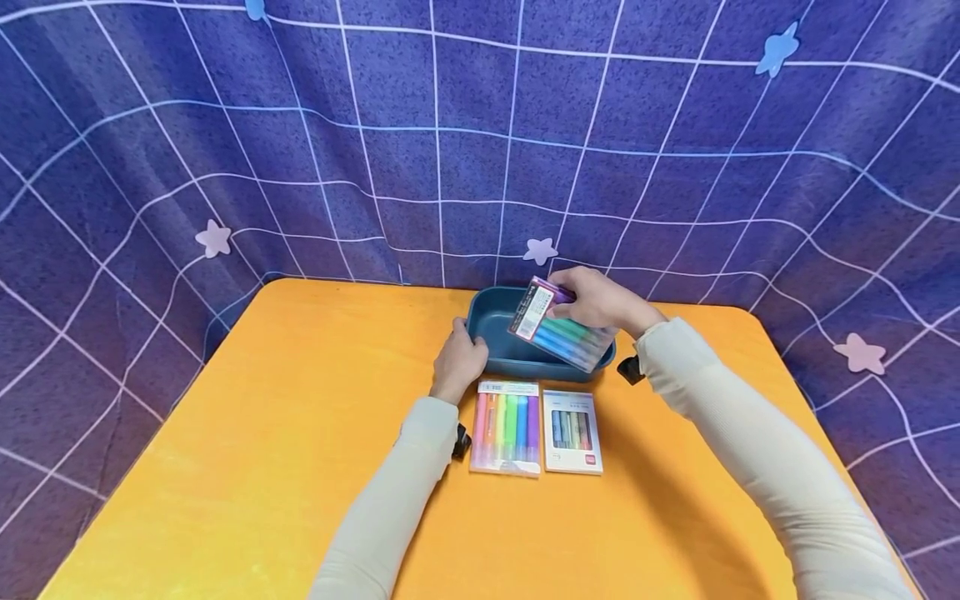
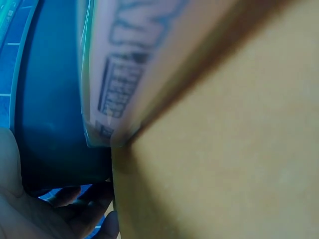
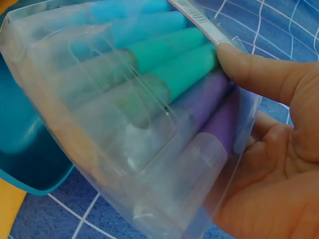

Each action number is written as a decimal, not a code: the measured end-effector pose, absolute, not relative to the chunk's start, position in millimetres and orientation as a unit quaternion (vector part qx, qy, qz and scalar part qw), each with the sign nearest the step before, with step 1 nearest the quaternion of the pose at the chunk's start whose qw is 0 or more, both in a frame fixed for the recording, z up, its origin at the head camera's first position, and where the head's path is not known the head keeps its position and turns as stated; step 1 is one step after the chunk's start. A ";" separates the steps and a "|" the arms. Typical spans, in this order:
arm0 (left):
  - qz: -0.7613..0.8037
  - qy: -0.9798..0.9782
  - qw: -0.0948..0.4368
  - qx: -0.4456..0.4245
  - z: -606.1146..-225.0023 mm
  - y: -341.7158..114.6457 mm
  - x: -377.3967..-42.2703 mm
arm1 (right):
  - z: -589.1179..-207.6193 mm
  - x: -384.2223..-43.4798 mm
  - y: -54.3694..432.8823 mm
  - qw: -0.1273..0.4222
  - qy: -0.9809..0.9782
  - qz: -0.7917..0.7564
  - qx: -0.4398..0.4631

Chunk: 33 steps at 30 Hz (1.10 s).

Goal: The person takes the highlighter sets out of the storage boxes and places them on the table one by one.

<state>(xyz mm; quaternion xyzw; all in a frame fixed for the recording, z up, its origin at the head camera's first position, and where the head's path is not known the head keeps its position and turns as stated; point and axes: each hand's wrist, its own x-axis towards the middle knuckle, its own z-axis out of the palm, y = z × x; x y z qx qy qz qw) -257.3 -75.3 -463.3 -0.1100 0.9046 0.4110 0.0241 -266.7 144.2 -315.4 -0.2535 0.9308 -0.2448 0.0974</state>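
My right hand (image 1: 592, 300) grips a clear pack of markers (image 1: 564, 337), tilted above the dark blue bin (image 1: 491, 327). Blue, green and purple barrels show through the plastic in the right wrist view, with the thumb (image 3: 259, 72) on one face and the fingers behind. At the bin's left end, my left hand (image 1: 459, 360) holds its side, thumb by the rim; the left wrist view shows fingers (image 2: 92, 206) curled round the wall. In front of the bin lie a clear pack of rainbow-coloured markers (image 1: 506, 425) and a white box (image 1: 573, 462) with a window showing coloured sticks.
The orange tabletop (image 1: 300, 433) carries the bin near its back edge. A purple-blue curtain (image 1: 390, 150) with a white grid and stars hangs close behind and at the sides. Both wrists wear small black cameras, the right one (image 1: 632, 370) beside the bin's right end.
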 end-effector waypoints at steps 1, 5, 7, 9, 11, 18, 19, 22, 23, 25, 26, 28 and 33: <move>0.411 0.905 0.023 -0.108 -463.5 -75.3 -257.2 | -314.9 -265.6 145.4 0.098 0.931 -0.245 -0.254; 0.408 0.907 0.018 -0.100 -464.0 -75.7 -257.4 | -312.7 -261.5 150.8 0.091 0.931 -0.251 -0.250; 0.407 0.908 0.016 -0.098 -463.9 -75.9 -257.4 | -311.9 -259.7 153.7 0.082 0.930 -0.259 -0.247; 0.408 0.908 0.015 -0.097 -463.5 -76.3 -257.1 | -311.6 -258.1 156.9 0.075 0.931 -0.265 -0.240; 0.409 0.907 0.016 -0.097 -463.3 -76.7 -256.6 | -312.1 -256.2 160.2 0.071 0.934 -0.265 -0.230; 0.407 0.907 0.024 -0.102 -464.2 -77.7 -254.7 | -315.5 -248.9 174.6 0.055 0.938 -0.274 -0.206; 0.407 0.907 0.026 -0.101 -464.2 -77.7 -254.7 | -316.1 -247.6 176.8 0.051 0.938 -0.278 -0.201; 0.406 0.908 0.028 -0.098 -463.9 -78.2 -255.0 | -318.7 -244.2 182.6 0.034 0.938 -0.289 -0.186; 0.406 0.908 0.028 -0.097 -463.8 -78.4 -255.2 | -319.6 -243.1 184.1 0.028 0.938 -0.297 -0.179; 0.408 0.908 0.028 -0.096 -462.8 -78.7 -255.2 | -321.0 -241.5 186.5 0.016 0.935 -0.312 -0.165; 0.408 0.908 0.028 -0.096 -462.7 -78.8 -255.3 | -321.9 -241.0 187.6 0.010 0.935 -0.318 -0.158; 0.408 0.908 0.027 -0.094 -462.1 -78.8 -255.6 | -322.3 -239.5 189.6 0.004 0.933 -0.332 -0.141; 0.410 0.907 0.027 -0.092 -461.5 -78.3 -255.9 | -321.8 -233.6 194.6 -0.002 0.932 -0.343 -0.116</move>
